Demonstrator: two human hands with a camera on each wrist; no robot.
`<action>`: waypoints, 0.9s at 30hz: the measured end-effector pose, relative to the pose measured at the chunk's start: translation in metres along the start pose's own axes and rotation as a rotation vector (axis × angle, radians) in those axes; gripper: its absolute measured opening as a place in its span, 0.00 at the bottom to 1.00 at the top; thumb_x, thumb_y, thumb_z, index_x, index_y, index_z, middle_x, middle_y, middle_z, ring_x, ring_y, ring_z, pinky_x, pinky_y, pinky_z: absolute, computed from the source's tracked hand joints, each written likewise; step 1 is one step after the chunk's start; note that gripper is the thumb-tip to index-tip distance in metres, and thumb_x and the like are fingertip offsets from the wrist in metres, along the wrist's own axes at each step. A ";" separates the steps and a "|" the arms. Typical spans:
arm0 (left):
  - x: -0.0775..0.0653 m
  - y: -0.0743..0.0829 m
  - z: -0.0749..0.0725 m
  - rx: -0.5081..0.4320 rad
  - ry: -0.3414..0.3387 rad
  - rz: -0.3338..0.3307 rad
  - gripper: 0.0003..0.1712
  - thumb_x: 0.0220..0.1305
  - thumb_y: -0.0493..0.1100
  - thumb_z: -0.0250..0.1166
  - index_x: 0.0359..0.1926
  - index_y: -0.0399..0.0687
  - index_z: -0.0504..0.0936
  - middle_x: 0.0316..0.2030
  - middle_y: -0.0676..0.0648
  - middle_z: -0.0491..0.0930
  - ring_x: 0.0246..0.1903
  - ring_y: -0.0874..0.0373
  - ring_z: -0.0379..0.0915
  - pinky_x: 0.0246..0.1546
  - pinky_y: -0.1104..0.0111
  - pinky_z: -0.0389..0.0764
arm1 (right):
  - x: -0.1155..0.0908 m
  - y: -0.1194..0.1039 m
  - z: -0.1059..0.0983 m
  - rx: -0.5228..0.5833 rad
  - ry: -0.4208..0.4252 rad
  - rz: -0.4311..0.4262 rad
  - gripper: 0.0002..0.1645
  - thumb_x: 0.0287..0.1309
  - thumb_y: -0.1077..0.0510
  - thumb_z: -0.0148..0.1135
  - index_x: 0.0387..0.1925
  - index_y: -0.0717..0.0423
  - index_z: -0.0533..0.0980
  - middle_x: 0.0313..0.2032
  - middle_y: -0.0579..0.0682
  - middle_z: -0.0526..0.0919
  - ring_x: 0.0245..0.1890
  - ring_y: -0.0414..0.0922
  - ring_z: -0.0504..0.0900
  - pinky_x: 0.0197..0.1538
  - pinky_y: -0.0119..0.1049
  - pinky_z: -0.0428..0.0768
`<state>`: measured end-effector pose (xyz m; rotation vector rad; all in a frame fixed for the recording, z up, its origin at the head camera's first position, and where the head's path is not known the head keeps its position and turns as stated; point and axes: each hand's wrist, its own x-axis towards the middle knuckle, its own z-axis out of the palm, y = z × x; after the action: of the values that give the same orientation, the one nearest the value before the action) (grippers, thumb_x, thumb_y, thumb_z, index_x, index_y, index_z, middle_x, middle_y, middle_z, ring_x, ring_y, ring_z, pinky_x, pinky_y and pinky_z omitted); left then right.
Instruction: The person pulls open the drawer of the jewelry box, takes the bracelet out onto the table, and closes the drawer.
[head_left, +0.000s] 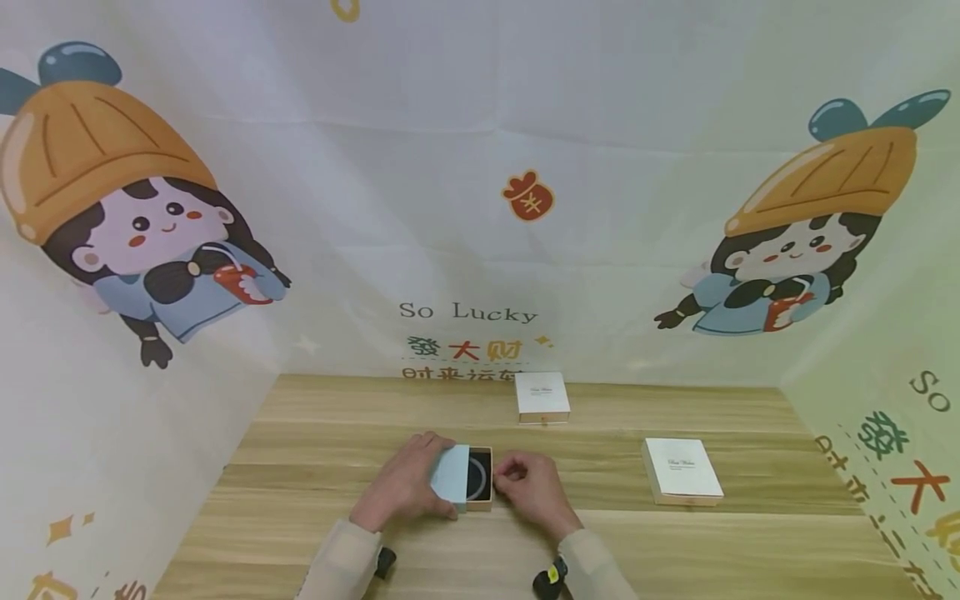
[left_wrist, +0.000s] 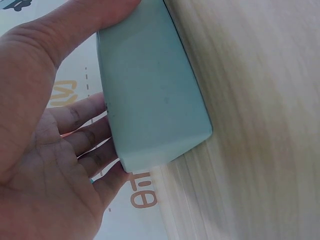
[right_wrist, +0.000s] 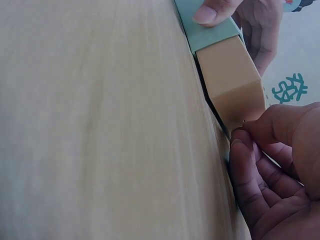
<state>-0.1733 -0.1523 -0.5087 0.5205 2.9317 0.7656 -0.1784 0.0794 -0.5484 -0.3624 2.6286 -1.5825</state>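
Observation:
A pale blue sliding gift box (head_left: pixel 453 472) lies on the wooden table with its tan drawer (right_wrist: pixel 227 67) drawn partly out to the right. Inside the drawer, a grey ring-shaped piece like a bangle (head_left: pixel 482 479) rests on black lining. My left hand (head_left: pixel 408 483) grips the blue sleeve, thumb (right_wrist: pixel 212 14) on the near side and fingers on the far side. At the drawer's front end my right hand (head_left: pixel 536 492) pinches its small pull tab between thumb and index finger; the fingertips mostly hide the tab.
Two white boxes with printed lids stand on the wooden table (head_left: pixel 337 417): one white box (head_left: pixel 542 393) at the back by the wall, another white box (head_left: pixel 682 467) to the right. Printed cloth (head_left: pixel 480 275) hangs behind and along both sides.

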 end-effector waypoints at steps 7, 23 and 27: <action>0.000 -0.001 0.001 0.007 0.009 0.000 0.60 0.27 0.52 0.89 0.67 0.44 0.74 0.58 0.45 0.78 0.55 0.49 0.74 0.57 0.50 0.80 | -0.001 0.003 -0.005 0.000 0.007 -0.008 0.02 0.55 0.65 0.70 0.30 0.59 0.83 0.27 0.47 0.86 0.28 0.36 0.79 0.32 0.27 0.78; 0.000 -0.001 0.002 -0.007 0.004 -0.010 0.60 0.27 0.52 0.89 0.67 0.45 0.73 0.59 0.45 0.78 0.55 0.50 0.73 0.58 0.50 0.80 | -0.005 0.005 -0.013 -0.039 0.009 -0.018 0.02 0.53 0.66 0.70 0.31 0.60 0.83 0.28 0.47 0.87 0.27 0.35 0.79 0.33 0.26 0.79; 0.000 -0.002 0.003 -0.004 0.005 -0.006 0.60 0.28 0.52 0.88 0.67 0.45 0.73 0.59 0.46 0.78 0.56 0.51 0.73 0.58 0.50 0.80 | -0.007 0.005 -0.015 -0.038 0.013 -0.019 0.02 0.54 0.66 0.70 0.30 0.60 0.83 0.27 0.47 0.86 0.27 0.34 0.79 0.33 0.26 0.79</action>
<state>-0.1737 -0.1529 -0.5125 0.5105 2.9346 0.7727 -0.1753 0.0965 -0.5465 -0.3818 2.6759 -1.5475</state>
